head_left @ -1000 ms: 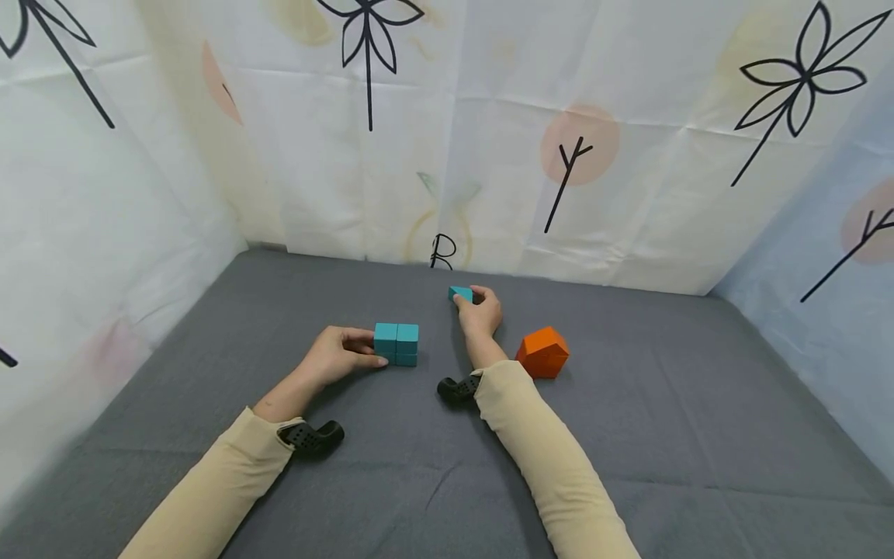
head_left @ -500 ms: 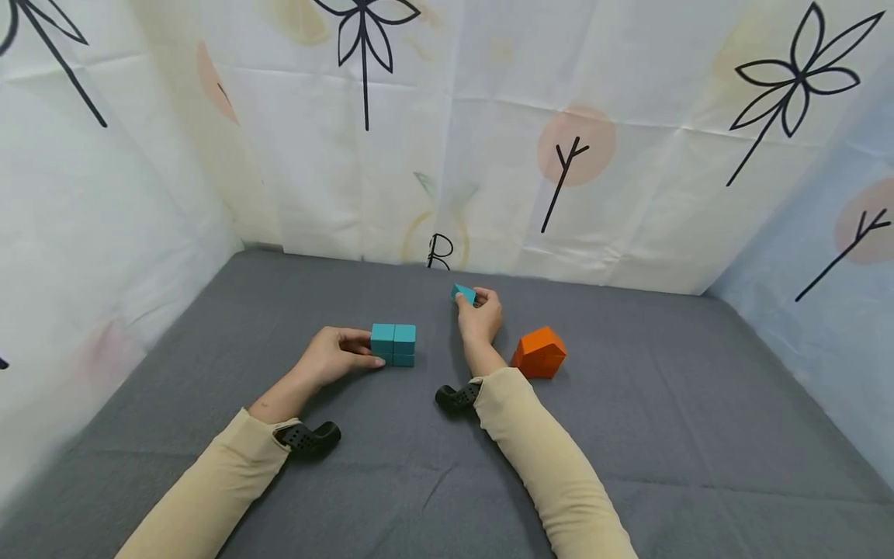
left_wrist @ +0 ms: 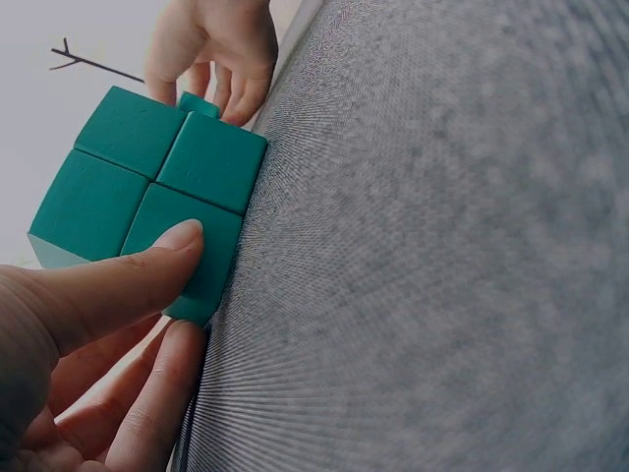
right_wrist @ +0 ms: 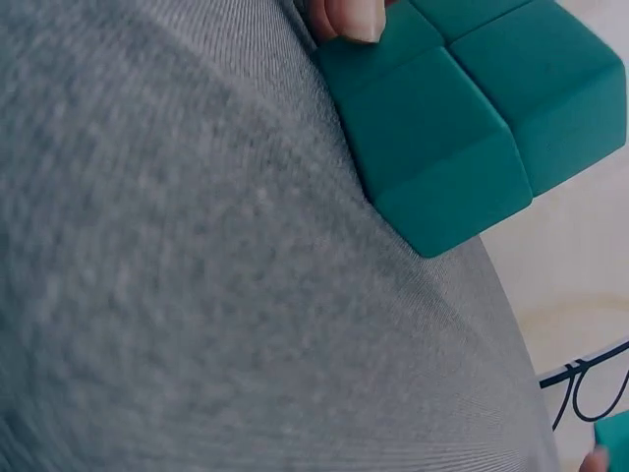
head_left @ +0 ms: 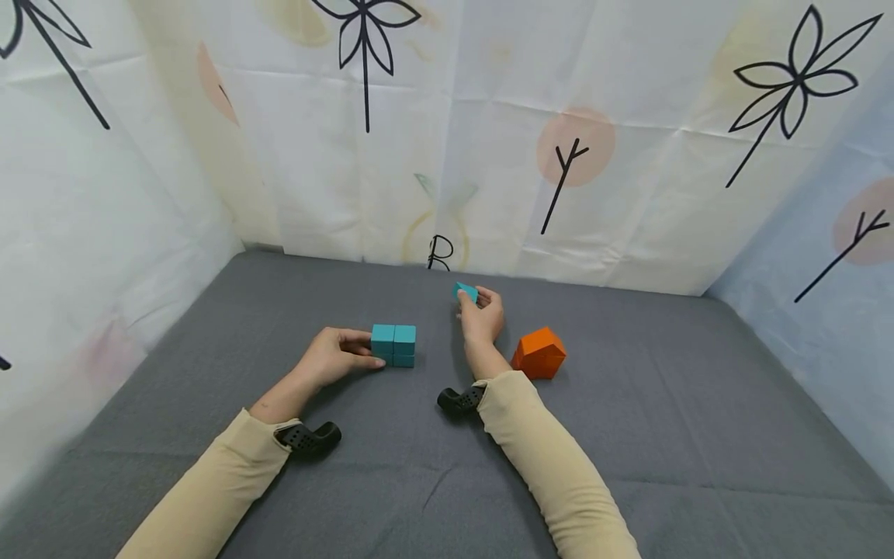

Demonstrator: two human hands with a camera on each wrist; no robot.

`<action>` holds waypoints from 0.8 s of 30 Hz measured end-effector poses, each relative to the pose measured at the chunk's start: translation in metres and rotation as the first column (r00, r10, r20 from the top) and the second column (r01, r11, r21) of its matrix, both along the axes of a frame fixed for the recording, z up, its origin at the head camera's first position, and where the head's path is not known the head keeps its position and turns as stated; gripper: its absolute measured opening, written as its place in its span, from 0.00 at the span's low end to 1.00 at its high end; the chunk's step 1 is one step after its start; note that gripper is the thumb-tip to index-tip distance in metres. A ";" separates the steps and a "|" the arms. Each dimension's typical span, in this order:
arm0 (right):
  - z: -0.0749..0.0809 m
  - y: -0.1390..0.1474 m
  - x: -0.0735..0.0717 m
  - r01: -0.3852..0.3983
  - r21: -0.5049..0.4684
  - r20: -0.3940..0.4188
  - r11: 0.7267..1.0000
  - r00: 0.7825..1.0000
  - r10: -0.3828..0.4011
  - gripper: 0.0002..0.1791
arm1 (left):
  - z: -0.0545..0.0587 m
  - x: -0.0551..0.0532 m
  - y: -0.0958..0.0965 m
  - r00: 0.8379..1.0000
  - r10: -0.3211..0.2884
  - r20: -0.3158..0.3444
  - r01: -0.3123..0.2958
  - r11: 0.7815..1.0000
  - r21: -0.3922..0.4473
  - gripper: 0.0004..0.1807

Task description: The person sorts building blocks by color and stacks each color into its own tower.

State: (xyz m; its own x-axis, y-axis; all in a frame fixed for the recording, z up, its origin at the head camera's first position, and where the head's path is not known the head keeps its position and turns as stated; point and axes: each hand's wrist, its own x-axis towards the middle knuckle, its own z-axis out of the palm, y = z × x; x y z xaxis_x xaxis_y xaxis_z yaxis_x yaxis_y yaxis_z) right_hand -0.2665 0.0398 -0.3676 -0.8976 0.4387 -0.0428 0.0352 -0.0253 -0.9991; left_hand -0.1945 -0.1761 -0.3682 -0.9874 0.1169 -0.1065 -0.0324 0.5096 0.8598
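My left hand (head_left: 337, 360) holds a square stack of teal toy blocks (head_left: 403, 341) at its left side. In the left wrist view the thumb lies on the front face of the stack (left_wrist: 201, 162), with a fingertip at the lower edge. Farther back, my right hand (head_left: 482, 317) pinches a small teal wedge-shaped block (head_left: 465, 291) between thumb and fingers. Only a corner of that wedge (right_wrist: 615, 440) shows at the lower right of the right wrist view, where the stack (right_wrist: 442, 118) looms large. Fingers partly cover the wedge.
An orange block shape (head_left: 540, 353) with a pointed top stands to the right of my right forearm. Grey cloth (head_left: 670, 419) covers the table. A printed white curtain (head_left: 489, 178) rises along the far edge and both sides.
My right hand has tilted the teal wedge block and shifted it slightly to the right. The left hand and the block stack stay in place.
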 end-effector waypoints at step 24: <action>0.013 0.002 0.008 -0.119 -0.151 -0.056 0.981 0.992 0.112 0.20 | -0.002 -0.001 -0.001 1.000 0.008 0.001 -0.008 1.000 -0.004 0.29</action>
State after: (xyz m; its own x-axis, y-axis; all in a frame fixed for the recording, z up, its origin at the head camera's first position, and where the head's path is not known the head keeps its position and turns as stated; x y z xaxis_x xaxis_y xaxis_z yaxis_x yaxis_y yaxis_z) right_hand -0.2583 0.0416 -0.3545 -0.9446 0.3231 -0.0585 0.0003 -0.1774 -0.9841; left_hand -0.1952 -0.1766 -0.3699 -0.9882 0.1087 -0.1080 -0.0374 0.5125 0.8578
